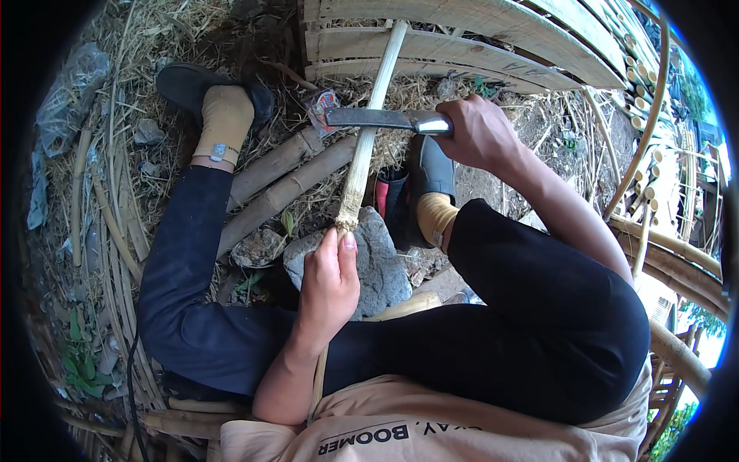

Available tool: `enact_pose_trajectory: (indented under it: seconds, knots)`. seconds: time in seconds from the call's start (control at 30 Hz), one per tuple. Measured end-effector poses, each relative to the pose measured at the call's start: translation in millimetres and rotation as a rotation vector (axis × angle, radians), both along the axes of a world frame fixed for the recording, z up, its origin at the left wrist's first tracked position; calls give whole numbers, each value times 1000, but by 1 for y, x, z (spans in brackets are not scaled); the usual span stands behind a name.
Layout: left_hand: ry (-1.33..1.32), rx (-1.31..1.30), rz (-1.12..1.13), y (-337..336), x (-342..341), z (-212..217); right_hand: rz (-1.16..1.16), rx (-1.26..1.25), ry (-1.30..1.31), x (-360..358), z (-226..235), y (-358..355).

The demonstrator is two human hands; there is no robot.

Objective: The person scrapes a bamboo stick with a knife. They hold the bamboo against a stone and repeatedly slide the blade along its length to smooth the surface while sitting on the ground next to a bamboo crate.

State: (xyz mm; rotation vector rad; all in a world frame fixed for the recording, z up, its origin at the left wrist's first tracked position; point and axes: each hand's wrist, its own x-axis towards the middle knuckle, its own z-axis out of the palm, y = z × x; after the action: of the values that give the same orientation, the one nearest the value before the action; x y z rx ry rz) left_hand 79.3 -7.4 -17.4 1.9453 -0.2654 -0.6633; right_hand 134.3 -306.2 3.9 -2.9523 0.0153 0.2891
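Observation:
A long, pale strip of split bamboo [372, 115] runs from near my body up toward the wooden slats. My left hand [331, 281] is closed round it just below a rough node, thumb on top. In my right hand [481, 135] is a knife [369, 118] with a broad dark blade and a shiny metal collar; the fingers wrap its handle, which is hidden in the fist. The blade lies across the bamboo strip, well above my left hand. Below the node sits a grey rock [381, 262], close beside my left hand.
Slatted wooden boards [462, 38] stand at the far side. Two thick bamboo poles [289, 185] lie left of the strip. Straw and plastic scraps [73, 92] litter the ground at left. Stacked bamboo [643, 92] is at right. My shoes [431, 165] rest on the ground.

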Motion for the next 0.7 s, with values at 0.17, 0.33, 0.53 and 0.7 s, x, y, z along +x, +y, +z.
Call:
enact_pose_trajectory:
  seconds: [0.17,0.33,0.53,0.7]
  knots:
    - [-117,58,8,-3,-4,9,-8,-63,5,7,-8,-7]
    - [-151,69,-22,-1,-7,8,-148,-138,-45,25,-3,-32]
    - [-47,-27,4,1,-9,-1,-120,-160,-71,25,6,-56]
    - [89,-78,0,2,-3,0,-72,-51,-30,5,3,-40]
